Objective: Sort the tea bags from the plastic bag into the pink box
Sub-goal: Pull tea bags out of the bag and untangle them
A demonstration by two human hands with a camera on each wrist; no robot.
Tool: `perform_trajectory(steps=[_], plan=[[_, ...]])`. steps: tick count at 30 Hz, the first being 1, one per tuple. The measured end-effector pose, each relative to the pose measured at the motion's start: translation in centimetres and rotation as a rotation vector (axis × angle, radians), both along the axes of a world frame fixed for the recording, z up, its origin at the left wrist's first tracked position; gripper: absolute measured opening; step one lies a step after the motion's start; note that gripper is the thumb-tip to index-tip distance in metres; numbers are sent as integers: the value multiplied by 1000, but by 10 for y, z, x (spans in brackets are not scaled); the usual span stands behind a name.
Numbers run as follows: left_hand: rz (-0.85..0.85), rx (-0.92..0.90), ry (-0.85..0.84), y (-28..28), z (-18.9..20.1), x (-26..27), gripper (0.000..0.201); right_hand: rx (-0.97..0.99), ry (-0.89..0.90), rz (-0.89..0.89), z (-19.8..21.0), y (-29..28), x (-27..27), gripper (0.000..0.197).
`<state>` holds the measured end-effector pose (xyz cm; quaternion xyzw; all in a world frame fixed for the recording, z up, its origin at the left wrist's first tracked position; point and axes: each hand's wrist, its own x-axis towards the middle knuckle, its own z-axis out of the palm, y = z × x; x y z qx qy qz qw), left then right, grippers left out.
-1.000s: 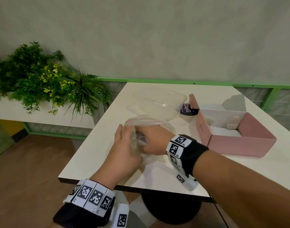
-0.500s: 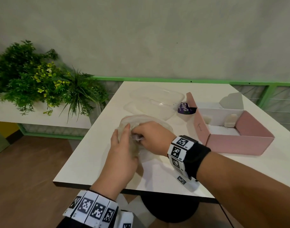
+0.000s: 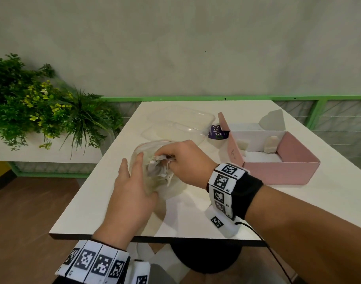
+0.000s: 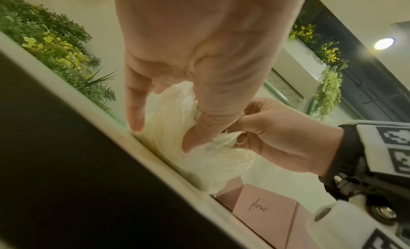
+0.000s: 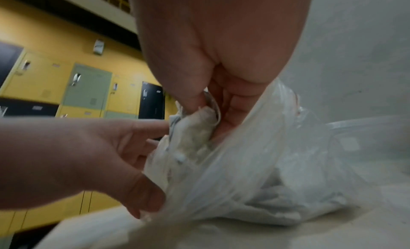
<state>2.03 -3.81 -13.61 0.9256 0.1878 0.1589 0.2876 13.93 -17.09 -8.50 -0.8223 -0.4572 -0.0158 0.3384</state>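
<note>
Step in hand: extraction of a tea bag from the plastic bag (image 3: 155,181), which lies at the centre of the head view on the white table (image 3: 196,218). My left hand (image 3: 132,193) holds the bag at its near side, thumb and fingers closed round the gathered film, steadying the mouth. My right hand (image 3: 187,162) reaches in from the right of the frame; in the right wrist view its thumb and fingertips pinch a crumpled whitish tea bag (image 5: 199,128) at the bag's opening. A loop of string appears near that hand in the left wrist view, though blur keeps me from saying whether it is caught. The pink box (image 3: 278,160) stands open at the centre right of the head view, apart from the bag, with two pale items, probably tea bags, already inside. Judgement: the next move calls for drawing the pinched tea bag clear of the film while my left hand keeps the bag down, then carrying it rightward to the box.
</note>
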Motion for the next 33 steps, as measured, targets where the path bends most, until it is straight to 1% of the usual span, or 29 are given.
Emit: perform_trajectory(steps=[3,6,8,9,11,13,15,17,19,24,29,33], plan=[[30,91,-48,-7,10,-8,97,82,105,-37,9,-7,9,28],[14,187,-241,-16,27,-13,80,98,257,0,17,-13,17,23],[-41,191,-354,-20,41,-11,71,86,327,17,21,-17,19,21],[-88,173,-385,-22,48,-7,67,82,352,20,24,-18,20,18],[-184,124,-358,-23,60,0,63,85,405,18,28,-20,20,18],[-254,120,-252,-23,64,7,64,101,459,6,33,-24,21,17],[-283,127,-178,-20,59,10,72,102,508,-2,37,-28,22,14],[-273,85,-149,-15,54,11,82,84,541,-6,41,-32,23,14],[-277,24,-135,-11,54,13,84,47,547,-13,45,-36,23,14],[-373,-57,-132,-7,57,19,75,-113,483,-6,61,-35,20,16],[-381,-167,-231,-2,54,23,60,-296,368,35,84,-9,11,15],[-330,-278,-305,6,53,26,58,-412,322,33,113,16,14,15]])
